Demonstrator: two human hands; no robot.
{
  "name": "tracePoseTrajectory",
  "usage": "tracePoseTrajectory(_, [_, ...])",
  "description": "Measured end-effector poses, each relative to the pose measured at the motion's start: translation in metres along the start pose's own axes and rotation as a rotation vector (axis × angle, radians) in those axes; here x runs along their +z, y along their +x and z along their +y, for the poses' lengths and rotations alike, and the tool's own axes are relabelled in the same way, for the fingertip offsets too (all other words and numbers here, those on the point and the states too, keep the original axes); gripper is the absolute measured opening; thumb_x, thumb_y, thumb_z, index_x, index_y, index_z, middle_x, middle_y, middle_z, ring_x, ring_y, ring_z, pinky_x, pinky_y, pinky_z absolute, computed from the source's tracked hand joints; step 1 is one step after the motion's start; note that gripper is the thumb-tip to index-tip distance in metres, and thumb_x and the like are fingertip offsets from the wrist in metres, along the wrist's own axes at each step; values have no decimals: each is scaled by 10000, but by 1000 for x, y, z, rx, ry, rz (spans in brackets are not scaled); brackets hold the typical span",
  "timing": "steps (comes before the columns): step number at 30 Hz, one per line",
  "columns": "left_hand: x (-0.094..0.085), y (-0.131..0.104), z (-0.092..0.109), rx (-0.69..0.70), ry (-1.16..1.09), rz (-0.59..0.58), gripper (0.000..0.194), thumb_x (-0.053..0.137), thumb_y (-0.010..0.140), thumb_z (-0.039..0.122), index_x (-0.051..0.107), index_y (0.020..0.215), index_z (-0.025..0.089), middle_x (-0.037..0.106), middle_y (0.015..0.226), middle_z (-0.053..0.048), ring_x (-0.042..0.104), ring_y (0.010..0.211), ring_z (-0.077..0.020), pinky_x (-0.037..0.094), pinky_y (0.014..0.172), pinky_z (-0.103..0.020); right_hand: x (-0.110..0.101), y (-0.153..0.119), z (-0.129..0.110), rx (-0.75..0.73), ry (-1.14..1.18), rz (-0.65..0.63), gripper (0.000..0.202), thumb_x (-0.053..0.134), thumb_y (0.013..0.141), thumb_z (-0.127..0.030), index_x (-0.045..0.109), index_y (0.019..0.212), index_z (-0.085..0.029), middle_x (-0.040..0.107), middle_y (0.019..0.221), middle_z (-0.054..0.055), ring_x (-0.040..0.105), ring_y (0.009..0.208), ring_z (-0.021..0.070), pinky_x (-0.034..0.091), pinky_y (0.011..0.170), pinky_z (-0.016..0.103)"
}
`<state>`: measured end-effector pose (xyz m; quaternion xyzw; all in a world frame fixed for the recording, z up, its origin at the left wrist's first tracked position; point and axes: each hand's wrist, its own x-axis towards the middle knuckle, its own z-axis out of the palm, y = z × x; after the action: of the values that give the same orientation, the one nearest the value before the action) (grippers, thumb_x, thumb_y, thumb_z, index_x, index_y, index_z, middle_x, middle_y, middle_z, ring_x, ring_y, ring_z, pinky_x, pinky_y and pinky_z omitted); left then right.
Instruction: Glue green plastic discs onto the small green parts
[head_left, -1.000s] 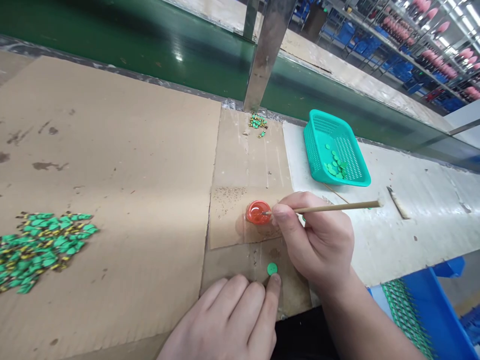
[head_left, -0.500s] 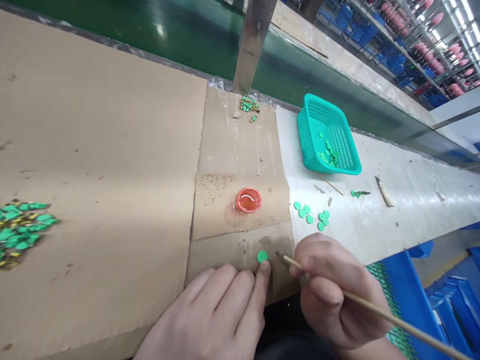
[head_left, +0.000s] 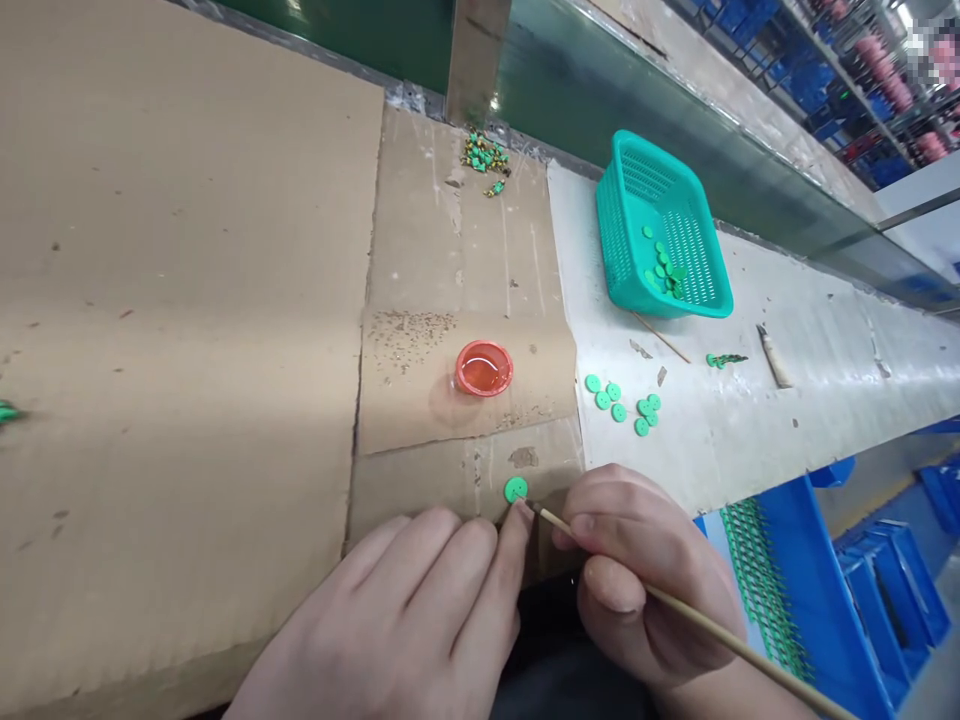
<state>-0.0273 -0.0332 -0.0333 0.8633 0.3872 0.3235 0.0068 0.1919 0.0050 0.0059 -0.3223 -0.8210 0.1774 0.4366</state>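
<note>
A green two-hole button point(head_left: 516, 489) lies on the cardboard close to the front edge. The index fingertip of my left hand point(head_left: 420, 600) touches its near rim; the other fingers rest beside it, and the thumb is hidden. Pinched in my right hand point(head_left: 649, 575) is a thin wooden paintbrush point(head_left: 553, 519), its dark tip beside that fingertip, close to the button. Beyond the button stands a small red cup point(head_left: 484, 369) of clear reddish liquid. Several more green buttons point(head_left: 616, 402) lie loose on the white sheet to the right.
A teal basket point(head_left: 609, 245) with several green buttons stands at the back right. Behind the cup is a small pile of green and gold pieces point(head_left: 484, 155). A thin stick point(head_left: 661, 336) and a knife-like tool point(head_left: 774, 360) lie on the sheet. Blue crates point(head_left: 889, 590) stand below right.
My right hand has brought the brush tip leftward, closer to the button and my left index fingertip. The view has shifted, leaving most of the left-hand green pile outside it.
</note>
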Motion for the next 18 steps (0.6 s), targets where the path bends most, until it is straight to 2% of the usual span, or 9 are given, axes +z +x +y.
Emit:
tracePoseTrajectory(10, [-2,4,0,17,-5,-18,290,547,1137,110,781,1297,48,726,893,-81,687,871,-298,430,664,-474,2,1,0,25,7,11,151,603,1186,-179,737,1181,-109,739,852,97,730,708,210,677,612,357])
tracePoseTrajectory(14, [-1,1,0,28,-1,-23,298,534,1144,114,785,1291,50,731,901,-84,695,872,-298,421,652,-471,2,2,-1,36,-8,-28,163,591,1189,-183,738,1159,-119,744,852,95,730,702,208,681,598,354])
tracePoseTrajectory(18, [-1,0,0,14,2,-11,303,582,1122,95,767,1352,28,750,932,-83,682,873,-287,452,682,-475,6,-1,0,40,-26,61,160,579,1212,-217,722,1261,-162,728,821,48,708,639,197,637,538,348])
